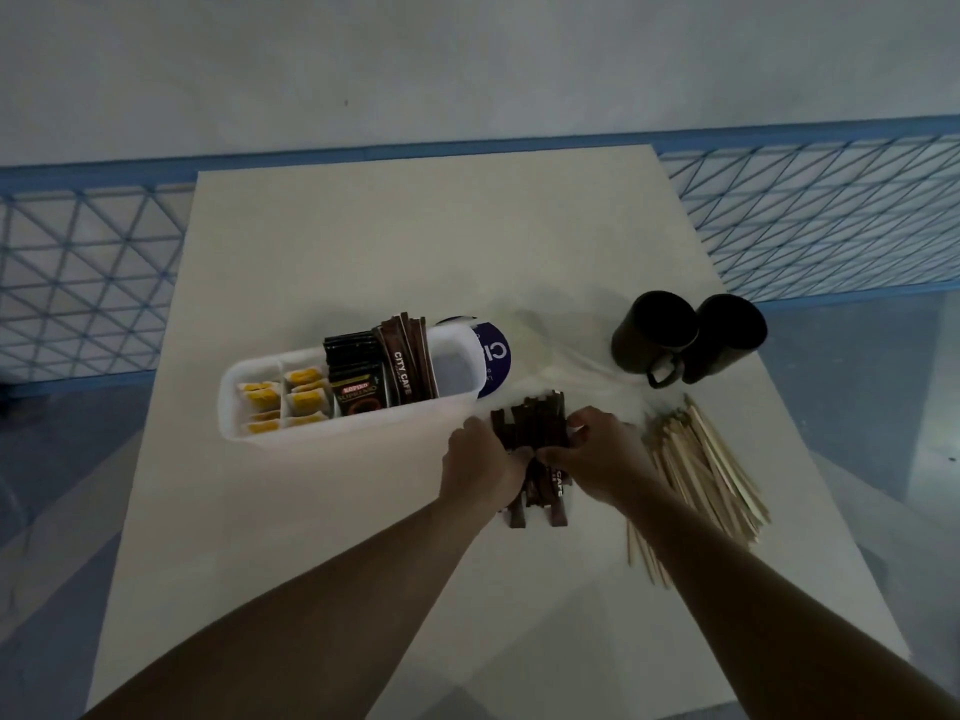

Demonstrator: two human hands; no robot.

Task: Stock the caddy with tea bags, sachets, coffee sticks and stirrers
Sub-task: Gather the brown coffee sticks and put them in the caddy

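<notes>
A white plastic caddy (260,439) lies across the table. Yellow tea bags (283,402) fill its left compartments, black sachets (356,376) stand in the middle, and brown coffee sticks (408,363) lean beside an empty right section. Just in front of the caddy's right end lies a loose pile of brown coffee sticks (532,426). My left hand (480,467) and my right hand (602,454) grip this pile from either side, fingers curled around it. Wooden stirrers (701,470) lie fanned out to the right of my right hand.
Two dark mugs (685,337) stand at the back right. A blue and white round lid (493,356) sits behind the caddy's right end, next to crumpled clear plastic (561,366). The white table (415,241) is bordered by a blue mesh railing (83,278).
</notes>
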